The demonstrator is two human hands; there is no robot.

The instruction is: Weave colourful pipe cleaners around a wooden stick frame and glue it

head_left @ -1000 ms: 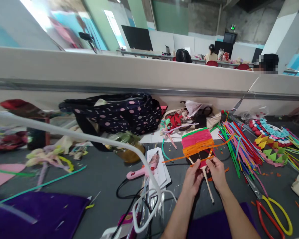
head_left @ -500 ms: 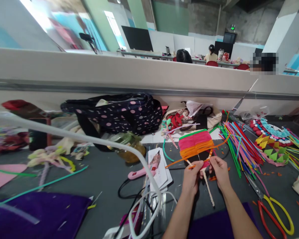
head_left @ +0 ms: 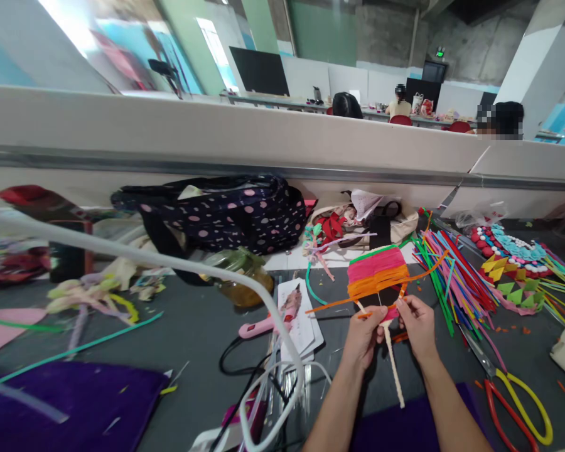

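A fan-shaped frame wrapped in bands of green, pink and orange chenille stems (head_left: 377,270) is held up between my two hands. Its lower middle is still bare, and a cream-wrapped handle (head_left: 393,364) hangs below. My left hand (head_left: 365,336) is closed on the frame's lower left part, thumb and fingers pinching near a pink patch. My right hand (head_left: 418,329) pinches the lower right edge, close to an orange stem there. Loose orange ends stick out on both sides, one a long orange stem (head_left: 329,306) to the left. The fingertips partly hide the lower frame.
Right of my hands lie a pile of coloured stems (head_left: 456,270) and red-and-yellow scissors (head_left: 508,389). To the left are a pink glue gun (head_left: 263,328) on cards, a glass jar (head_left: 238,279) and a white cable (head_left: 258,282). A dotted bag (head_left: 226,216) stands against the partition (head_left: 263,135).
The wrapped fan has shifted a little to the right and its handle's tip sits slightly lower. Both hands keep their hold, with small finger movements.
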